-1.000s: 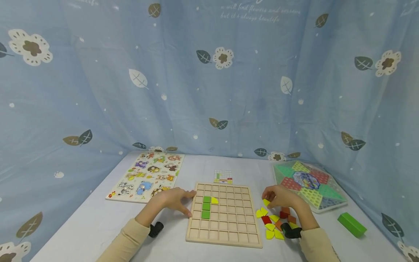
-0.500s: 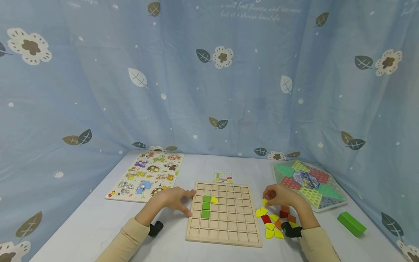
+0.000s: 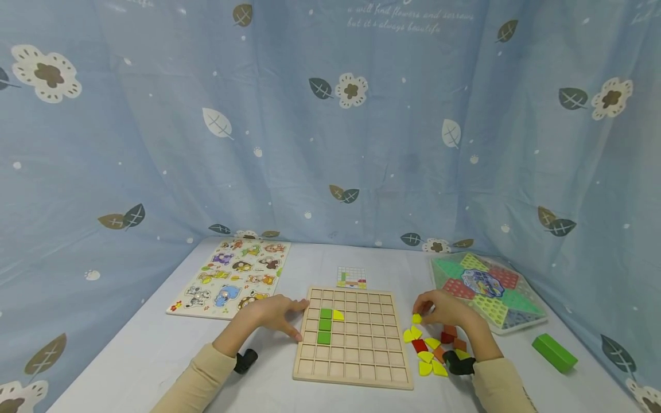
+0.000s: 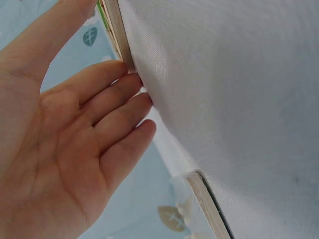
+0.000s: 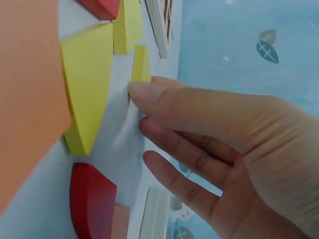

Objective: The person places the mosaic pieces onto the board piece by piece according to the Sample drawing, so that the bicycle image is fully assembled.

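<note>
A wooden grid board (image 3: 358, 355) lies mid-table; three green square tiles (image 3: 325, 326) stand in one column, with a yellow quarter-round tile (image 3: 338, 315) beside the top one. At the board's left edge rests my left hand (image 3: 276, 315), thumb and fingers spread along the rim; the left wrist view shows its fingertips (image 4: 130, 79) against the wooden side. To the right of the board, my right hand (image 3: 445, 308) pinches another yellow quarter-round tile (image 5: 141, 63) between thumb and fingers, just above the loose pieces. Part of that tile is hidden by the thumb.
Several loose yellow, red and orange tiles (image 3: 419, 346) lie below my right hand. A pattern card (image 3: 352, 277) is behind the board. An animal puzzle (image 3: 217, 284) stands left, a star-patterned game board (image 3: 488, 292) right, and a green block (image 3: 555, 354) at far right.
The pinched yellow tile has shifted slightly left and turned between the right fingers. My left hand and the tiles on the board have stayed in place.
</note>
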{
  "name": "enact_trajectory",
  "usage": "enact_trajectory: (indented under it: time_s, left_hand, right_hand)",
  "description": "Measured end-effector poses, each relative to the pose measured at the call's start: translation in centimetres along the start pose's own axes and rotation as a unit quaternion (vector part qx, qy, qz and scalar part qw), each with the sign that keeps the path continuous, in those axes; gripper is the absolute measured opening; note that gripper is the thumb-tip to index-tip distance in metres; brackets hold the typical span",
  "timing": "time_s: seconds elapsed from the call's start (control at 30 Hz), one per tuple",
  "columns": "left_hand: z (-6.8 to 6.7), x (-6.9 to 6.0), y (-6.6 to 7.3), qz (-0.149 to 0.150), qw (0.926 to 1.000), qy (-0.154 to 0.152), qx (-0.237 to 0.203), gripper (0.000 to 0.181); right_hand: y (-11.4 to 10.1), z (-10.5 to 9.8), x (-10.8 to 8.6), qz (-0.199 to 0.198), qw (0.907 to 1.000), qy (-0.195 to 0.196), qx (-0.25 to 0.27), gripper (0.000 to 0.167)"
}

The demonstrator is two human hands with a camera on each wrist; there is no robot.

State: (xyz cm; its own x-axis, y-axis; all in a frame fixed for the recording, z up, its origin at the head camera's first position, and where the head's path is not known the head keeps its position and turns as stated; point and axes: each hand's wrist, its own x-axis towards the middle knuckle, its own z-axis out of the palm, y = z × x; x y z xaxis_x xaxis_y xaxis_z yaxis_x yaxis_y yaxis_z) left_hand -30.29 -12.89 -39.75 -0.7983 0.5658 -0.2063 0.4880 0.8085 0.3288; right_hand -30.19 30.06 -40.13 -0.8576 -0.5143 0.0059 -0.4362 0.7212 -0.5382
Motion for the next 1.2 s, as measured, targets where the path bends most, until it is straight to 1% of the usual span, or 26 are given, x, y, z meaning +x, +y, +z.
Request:
enact_trajectory:
  time_s: [0.13,0.23,0.37,0.5,0.67,0.93,1.1,1.2]
  left_hand:
    - [0.0,0.0,0.0,0.0,1.0,0.0,0.004,0.088]
    - [0.0,0.0,0.0,-0.001,1.0,0.001,0.002,0.088]
    - [0.1,-0.1,0.1,-0.002,1.0,0.002,0.0,0.087]
    - [0.1,-0.2,0.1,0.0,1.0,0.003,-0.001,0.087]
    - [0.1,-0.2,0.1,0.002,1.0,0.002,-0.004,0.087]
    - [0.1,-0.2,0.1,0.002,1.0,0.001,-0.002,0.087]
    - [0.1,-0.2,0.2,0.003,1.0,0.001,-0.003,0.087]
    - [0.0,-0.2,0.3,0.002,1.0,0.001,-0.001,0.087]
  right_hand:
    - [0.0,0.0,0.1,-0.008,1.0,0.005,-0.001,0.011]
    - [0.0,0.0,0.2,-0.016,0.9997,0.02,-0.005,0.012]
    - [-0.3,-0.2,0.4,-0.044,0.9982,0.038,-0.014,0.012]
    - [-1.5,-0.2,0.9,-0.078,0.9953,0.049,-0.03,0.013]
    - [-3.5,0.2,1.5,-0.09,0.9927,0.062,-0.051,0.014]
    - [-6.7,2.0,2.5,-0.106,0.9927,0.044,-0.037,0.013]
    - [-8.4,3.3,3.0,-0.131,0.9901,0.036,-0.033,0.014]
    - [-9.4,3.9,3.0,-0.137,0.9897,0.025,-0.033,0.014]
